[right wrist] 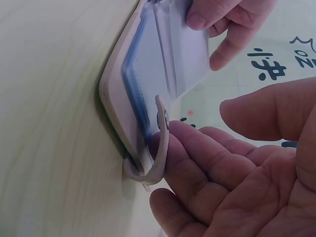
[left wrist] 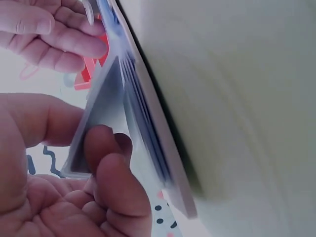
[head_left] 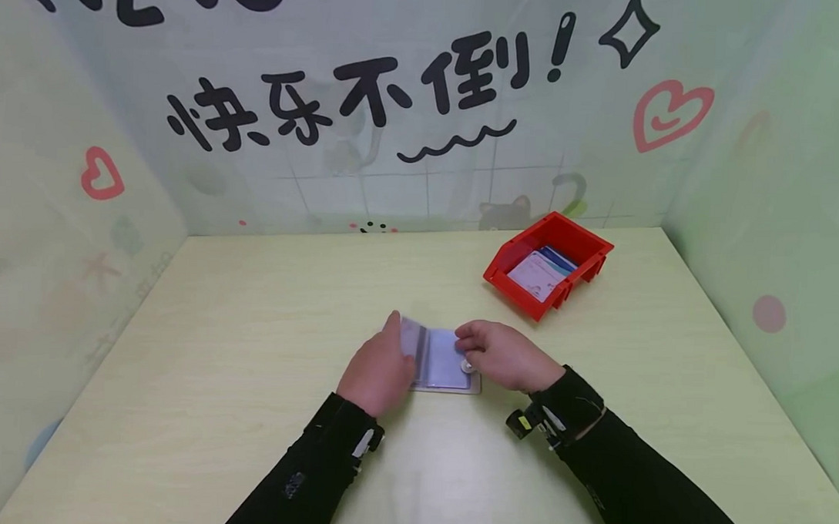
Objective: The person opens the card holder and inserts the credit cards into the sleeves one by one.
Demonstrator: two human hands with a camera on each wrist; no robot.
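Observation:
A small card holder (head_left: pixel 449 363) with clear plastic sleeves lies open on the table, several sleeves stacked on its right side. Its pale strap (right wrist: pixel 160 148) with a metal snap curls up at the right edge. My left hand (head_left: pixel 381 369) pinches a raised clear sleeve (left wrist: pixel 106 94) between thumb and fingers at the holder's left. At the right edge is my right hand (head_left: pixel 509 354). Its fingertips touch the strap and the sleeve edge, loosely bent, while the thumb stands apart in the right wrist view.
A red bin (head_left: pixel 576 233) stands at the back right of the table (head_left: pixel 265 310), with several cards (head_left: pixel 538 275) inside. Printed cloth walls (head_left: pixel 754 227) close off the back and both sides.

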